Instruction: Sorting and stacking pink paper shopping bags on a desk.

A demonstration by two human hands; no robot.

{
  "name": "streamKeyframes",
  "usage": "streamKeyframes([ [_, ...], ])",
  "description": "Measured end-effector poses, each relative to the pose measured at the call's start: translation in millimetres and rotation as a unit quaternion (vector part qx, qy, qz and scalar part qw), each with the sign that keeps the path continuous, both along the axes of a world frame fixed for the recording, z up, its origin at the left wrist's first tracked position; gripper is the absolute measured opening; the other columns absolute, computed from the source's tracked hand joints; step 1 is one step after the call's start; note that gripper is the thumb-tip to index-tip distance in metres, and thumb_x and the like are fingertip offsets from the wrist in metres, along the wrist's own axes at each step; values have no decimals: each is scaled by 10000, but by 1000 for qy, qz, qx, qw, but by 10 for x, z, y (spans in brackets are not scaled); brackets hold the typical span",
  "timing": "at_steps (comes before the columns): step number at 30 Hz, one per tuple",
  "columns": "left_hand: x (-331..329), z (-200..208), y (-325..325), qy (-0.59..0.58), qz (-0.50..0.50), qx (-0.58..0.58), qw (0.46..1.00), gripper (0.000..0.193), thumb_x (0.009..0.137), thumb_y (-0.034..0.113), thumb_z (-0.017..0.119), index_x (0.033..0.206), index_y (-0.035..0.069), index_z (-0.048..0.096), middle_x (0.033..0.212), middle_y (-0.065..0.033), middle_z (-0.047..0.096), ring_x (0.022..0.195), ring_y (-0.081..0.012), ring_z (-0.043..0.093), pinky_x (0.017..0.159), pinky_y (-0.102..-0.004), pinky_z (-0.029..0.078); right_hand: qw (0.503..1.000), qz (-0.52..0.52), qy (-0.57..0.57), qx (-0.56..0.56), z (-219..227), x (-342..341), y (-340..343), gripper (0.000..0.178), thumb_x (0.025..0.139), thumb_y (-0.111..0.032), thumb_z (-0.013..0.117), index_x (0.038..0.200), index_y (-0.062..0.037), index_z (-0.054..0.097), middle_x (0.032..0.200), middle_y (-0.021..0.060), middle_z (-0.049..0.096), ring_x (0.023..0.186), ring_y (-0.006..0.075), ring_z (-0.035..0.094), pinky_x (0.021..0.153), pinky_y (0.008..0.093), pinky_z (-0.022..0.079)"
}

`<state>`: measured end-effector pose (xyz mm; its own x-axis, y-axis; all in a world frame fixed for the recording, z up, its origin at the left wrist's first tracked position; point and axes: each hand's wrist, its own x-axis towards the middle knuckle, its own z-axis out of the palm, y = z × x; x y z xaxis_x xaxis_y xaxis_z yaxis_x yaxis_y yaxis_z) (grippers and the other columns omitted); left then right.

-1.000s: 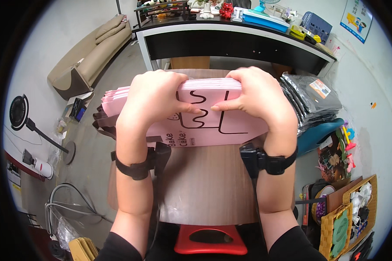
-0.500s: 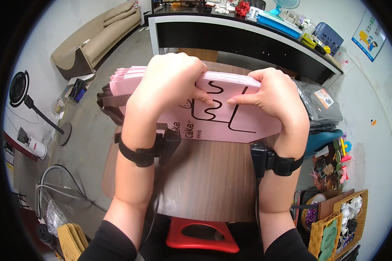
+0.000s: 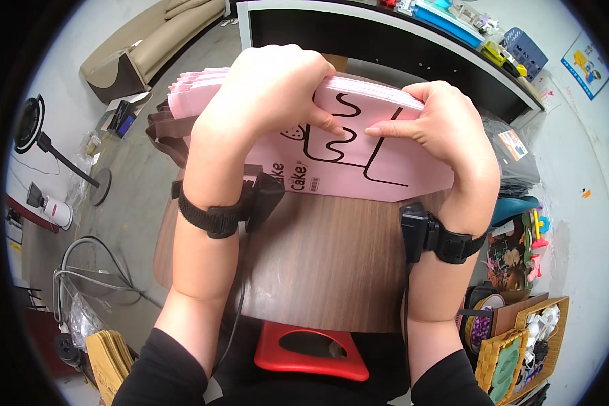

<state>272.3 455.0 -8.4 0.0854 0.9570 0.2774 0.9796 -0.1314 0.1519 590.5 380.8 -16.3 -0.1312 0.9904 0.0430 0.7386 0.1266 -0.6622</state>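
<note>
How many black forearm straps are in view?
2: the left strap around the left forearm, and the right strap around the right forearm. No others show.

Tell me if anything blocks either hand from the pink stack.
Nothing visible does: the left hand and right hand both touch the pink stack directly, gripping its upper edge. Its far side is hidden.

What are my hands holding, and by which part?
A stack of flat pink bags, gripped along its upper edge by the left hand and the right hand.
</note>
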Motion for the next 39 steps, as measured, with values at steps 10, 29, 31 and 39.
streamKeyframes([
  [10, 219, 79, -283, -12, 15, 40, 999, 604, 736, 580, 1047, 1062, 99, 881, 855, -139, 829, 823, -380, 812, 761, -485, 628, 999, 5, -10, 32, 249, 201, 625, 724, 1010, -654, 668, 1204, 23, 837, 1122, 170, 827, 1105, 298, 761, 1054, 420, 557],
  [29, 491, 229, -415, -10, 114, 73, 991, 577, 741, 559, 1048, 1066, 109, 889, 863, -128, 833, 822, -364, 814, 762, -474, 629, 995, 85, -7, 49, 209, 0, 421, 700, 979, -635, 705, 1182, 21, 837, 1105, 175, 827, 1090, 309, 766, 1037, 428, 563],
  [31, 426, 283, -401, -15, 121, 81, 989, 574, 742, 557, 1048, 1067, 111, 889, 864, -126, 834, 822, -363, 814, 762, -473, 629, 994, 90, -11, 55, 76, -12, 17, 697, 976, -634, 708, 1179, 21, 837, 1103, 175, 827, 1088, 310, 767, 1035, 428, 564],
  [39, 268, 288, -370, -35, 99, 96, 990, 563, 744, 548, 1048, 1069, 115, 893, 867, -121, 836, 821, -356, 814, 763, -468, 630, 996, 60, -30, 64, 76, -28, 17, 687, 963, -626, 724, 1170, 20, 838, 1096, 177, 827, 1082, 314, 769, 1028, 432, 567],
])
